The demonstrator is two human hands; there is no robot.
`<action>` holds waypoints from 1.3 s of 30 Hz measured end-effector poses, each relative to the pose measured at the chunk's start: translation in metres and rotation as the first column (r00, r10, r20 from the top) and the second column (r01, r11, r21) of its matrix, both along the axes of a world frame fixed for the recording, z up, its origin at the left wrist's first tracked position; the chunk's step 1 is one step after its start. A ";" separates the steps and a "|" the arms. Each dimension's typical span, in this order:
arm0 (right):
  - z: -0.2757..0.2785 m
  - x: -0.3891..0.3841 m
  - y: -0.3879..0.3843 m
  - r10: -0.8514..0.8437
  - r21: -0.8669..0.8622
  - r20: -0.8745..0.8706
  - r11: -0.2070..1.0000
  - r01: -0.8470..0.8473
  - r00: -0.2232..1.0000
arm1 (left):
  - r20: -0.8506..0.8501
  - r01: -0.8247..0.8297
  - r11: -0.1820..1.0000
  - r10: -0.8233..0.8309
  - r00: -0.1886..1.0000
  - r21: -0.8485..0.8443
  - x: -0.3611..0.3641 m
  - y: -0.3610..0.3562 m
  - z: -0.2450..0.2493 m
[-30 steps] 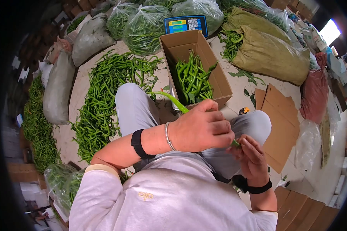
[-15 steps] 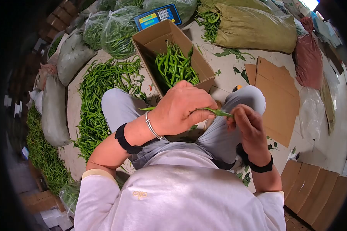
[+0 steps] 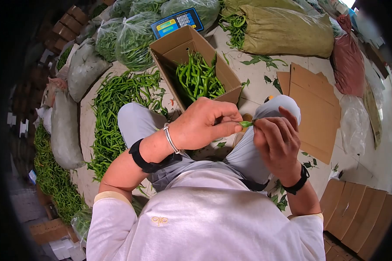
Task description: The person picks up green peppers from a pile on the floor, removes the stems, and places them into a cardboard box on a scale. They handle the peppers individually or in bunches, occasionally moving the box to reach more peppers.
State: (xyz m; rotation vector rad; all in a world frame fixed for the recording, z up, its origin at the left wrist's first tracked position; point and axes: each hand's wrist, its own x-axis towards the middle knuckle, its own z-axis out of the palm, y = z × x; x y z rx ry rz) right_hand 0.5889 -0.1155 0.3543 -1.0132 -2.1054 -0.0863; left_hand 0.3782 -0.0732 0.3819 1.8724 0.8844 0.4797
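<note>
Between my two hands, above my lap, is a green chili pepper (image 3: pixel 246 124). My left hand (image 3: pixel 204 124) pinches one end of it between thumb and fingers. At its other end the fingers of my right hand (image 3: pixel 278 138) are pressed together, with the index or another finger raised. Just beyond my left hand stands an open cardboard box (image 3: pixel 167 48) holding green peppers (image 3: pixel 198 76). A large pile of green peppers (image 3: pixel 111 117) lies on the floor to the left of my knee.
Behind the box is a blue scale (image 3: pixel 177 23) beside plastic bags of peppers (image 3: pixel 137 41). A yellowish sack (image 3: pixel 287 32) lies at the upper right, flat cardboard (image 3: pixel 313 111) right of my knee. Another pepper heap (image 3: pixel 56 174) is far left.
My right hand has turned and its fingers have closed in around the pepper's end, nearer my left hand. Less of the pepper shows. The view has shifted slightly.
</note>
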 end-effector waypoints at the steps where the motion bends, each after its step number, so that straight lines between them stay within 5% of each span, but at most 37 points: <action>1: -0.002 -0.002 0.000 0.001 0.002 -0.001 1.000 -0.001 1.000 | 0.006 -0.020 0.999 0.020 1.000 0.029 0.002 -0.003 -0.001; 12: 0.001 -0.009 0.005 -0.237 0.082 -0.043 0.967 0.240 0.970 | 0.060 -0.227 0.949 0.219 0.974 0.218 0.022 -0.019 0.002; 21: 0.005 0.007 0.009 -0.320 0.061 -0.143 0.942 0.331 0.937 | 0.186 -0.184 0.981 0.194 0.963 -0.070 0.034 -0.012 -0.002; 24: -0.020 0.088 0.022 -0.725 -0.041 -0.180 0.681 0.731 0.665 | 0.142 -0.132 0.965 0.166 0.976 -0.225 0.020 -0.018 -0.002; 26: -0.043 0.157 0.019 -0.808 -0.092 -0.116 0.587 0.804 0.577 | 0.413 -0.155 0.858 0.385 0.825 -0.490 0.002 -0.014 -0.010; 29: -0.088 0.207 -0.018 -0.772 -0.257 0.395 0.427 0.867 0.498 | 0.670 -0.114 0.845 0.489 0.558 -0.523 -0.037 0.023 0.000; 31: -0.126 0.214 -0.046 -0.699 -0.352 0.531 0.332 0.875 0.479 | 0.736 -0.192 0.824 0.563 0.376 -0.533 -0.053 0.045 0.011; 33: -0.178 0.215 -0.077 -0.688 -0.303 0.534 0.386 0.871 0.491 | 0.760 -0.317 0.799 0.593 0.267 -0.512 -0.064 0.061 0.021; 35: -0.231 0.210 -0.104 -0.632 -0.450 0.505 0.388 0.804 0.588 | 0.785 -0.335 0.809 0.570 0.245 -0.483 -0.074 0.079 0.024; 36: -0.269 0.206 -0.125 -0.639 -0.348 0.394 0.561 0.751 0.660 | 0.808 -0.338 0.821 0.545 0.224 -0.461 -0.076 0.089 0.024; 39: -0.306 0.167 -0.166 -0.606 -0.741 0.295 0.343 0.578 0.739 | 0.774 -0.455 0.777 0.581 0.252 -0.435 -0.089 0.131 0.008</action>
